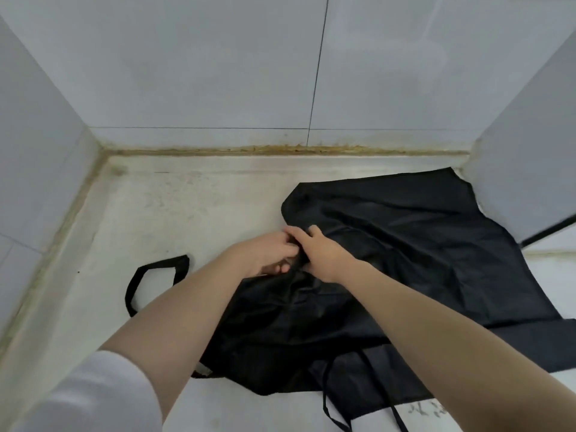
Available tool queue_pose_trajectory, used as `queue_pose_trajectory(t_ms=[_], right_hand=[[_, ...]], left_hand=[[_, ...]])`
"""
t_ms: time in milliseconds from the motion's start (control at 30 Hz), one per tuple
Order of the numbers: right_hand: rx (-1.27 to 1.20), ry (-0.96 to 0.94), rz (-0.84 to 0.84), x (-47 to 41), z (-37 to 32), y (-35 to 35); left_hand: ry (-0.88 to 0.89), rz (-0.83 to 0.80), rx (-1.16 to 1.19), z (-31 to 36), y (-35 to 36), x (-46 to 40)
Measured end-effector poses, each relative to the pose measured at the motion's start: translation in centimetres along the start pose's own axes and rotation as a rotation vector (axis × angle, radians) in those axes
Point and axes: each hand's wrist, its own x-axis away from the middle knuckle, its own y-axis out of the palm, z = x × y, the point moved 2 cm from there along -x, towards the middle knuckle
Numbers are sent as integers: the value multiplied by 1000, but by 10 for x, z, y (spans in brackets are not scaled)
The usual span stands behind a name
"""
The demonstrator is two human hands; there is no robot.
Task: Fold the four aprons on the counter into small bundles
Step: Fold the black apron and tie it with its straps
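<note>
From my head camera, my left hand (265,254) and right hand (321,255) meet over the black aprons (405,244), fingers of both curled tight around a bunched ridge of the cloth. The aprons lie spread across the right half of the pale, stained bench (187,207), a strap loop (149,275) trailing left. White tiled walls (202,63) close in on three sides. I cannot tell how many aprons overlap; thin ties run off the bottom edge.

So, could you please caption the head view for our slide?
Both hands pinch a gathered fold of black apron on the counter.
</note>
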Motion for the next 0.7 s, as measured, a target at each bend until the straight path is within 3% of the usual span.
queue_pose_trajectory(t_ms=[100,167,267,400,533,700], right_hand=[[-189,68,249,-6,23,-15],[-437,104,309,-7,31,-25],[-824,48,289,-4,24,-39],[-1008,-2,192,3,22,-49],[-978,54,39,11,37,-52],[-659,183,-215,20,39,-46]], left_hand=[[126,-89,74,8,0,-1],[165,-80,11,1,-7,-9],[74,-44,-148,-6,-13,-14],[37,-128,-343,2,-6,-16],[189,-141,-338,18,-3,-3],[372,240,-806,36,-37,23]])
